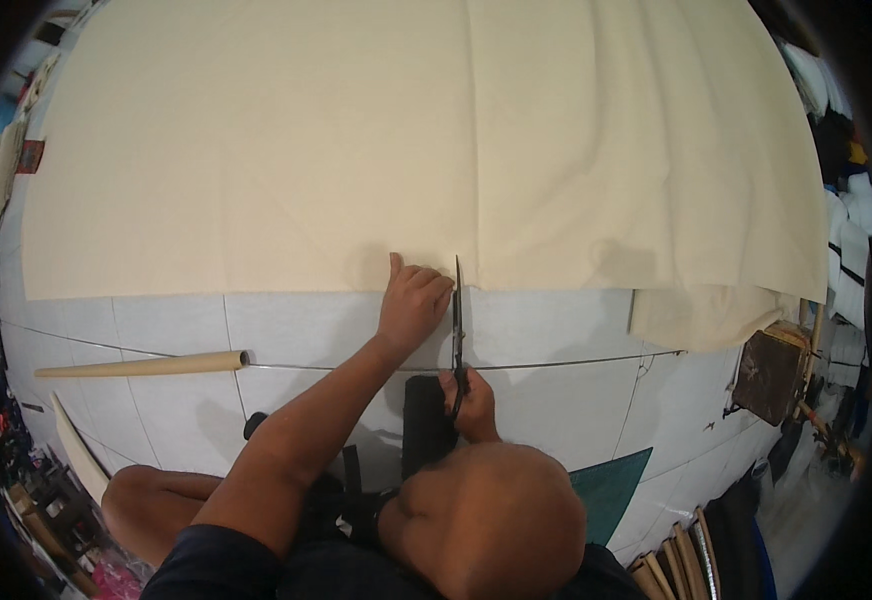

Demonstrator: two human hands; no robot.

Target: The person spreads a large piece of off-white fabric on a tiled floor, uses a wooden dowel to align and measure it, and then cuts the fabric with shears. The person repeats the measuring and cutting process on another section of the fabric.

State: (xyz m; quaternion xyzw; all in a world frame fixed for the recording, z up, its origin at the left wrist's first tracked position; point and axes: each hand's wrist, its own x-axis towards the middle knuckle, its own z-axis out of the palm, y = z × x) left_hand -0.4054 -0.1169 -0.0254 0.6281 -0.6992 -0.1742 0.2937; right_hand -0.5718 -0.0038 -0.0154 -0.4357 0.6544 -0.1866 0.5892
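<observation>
A wide sheet of cream fabric (286, 150) lies spread over the pale tiled floor, its near edge running across in front of me. My left hand (418, 302) is at that edge with its fingers curled on the cloth and the thumb sticking out. Just to its right, my right hand (473, 403) grips the handles of dark scissors (458, 330). The long blades point away from me, look closed or nearly so, and their tip lies over the cloth's edge, beside a lengthwise crease. Whether the lower blade is under the cloth is hidden.
A cardboard tube (141, 365) lies at the left, near a thin dark line along the floor. To the right, the fabric bunches beside a brown boxy object (771, 375). A dark green sheet (611, 495) and several rolls (681, 560) are at the lower right, past my bent knee (501, 510).
</observation>
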